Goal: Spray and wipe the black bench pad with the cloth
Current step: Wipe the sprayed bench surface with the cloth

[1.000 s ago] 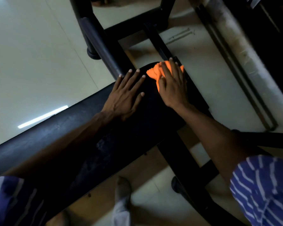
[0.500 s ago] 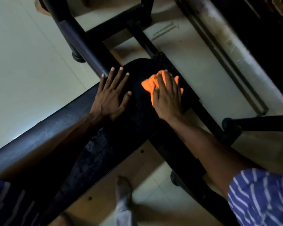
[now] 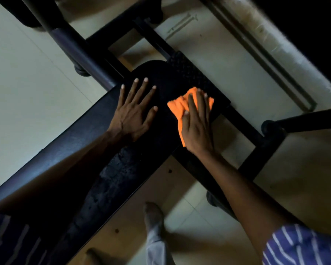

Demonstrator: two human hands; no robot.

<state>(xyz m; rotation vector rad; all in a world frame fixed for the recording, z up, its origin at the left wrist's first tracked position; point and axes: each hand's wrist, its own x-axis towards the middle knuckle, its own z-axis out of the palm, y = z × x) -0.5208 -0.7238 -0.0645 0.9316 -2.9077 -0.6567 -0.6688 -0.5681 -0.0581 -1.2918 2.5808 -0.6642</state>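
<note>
The black bench pad (image 3: pixel 80 142) runs from the lower left up to its rounded end near the middle of the head view. My left hand (image 3: pixel 134 111) lies flat on the pad with fingers spread and straight. Just to its right, my right hand (image 3: pixel 198 127) presses an orange cloth (image 3: pixel 178 107) flat against the pad's right edge, fingers stretched over it. Most of the cloth is hidden under that hand. No spray bottle is in view.
Black frame tubes (image 3: pixel 78 46) cross behind the pad's end, and a frame leg (image 3: pixel 304 121) with a round foot reaches in from the right. My foot (image 3: pixel 153 217) stands on the pale tiled floor (image 3: pixel 27 88) below the bench. A wall base (image 3: pixel 275 44) runs along the upper right.
My right hand has drawn the orange cloth back from the pad's rounded end toward me along the right edge. My left hand stayed flat on the pad.
</note>
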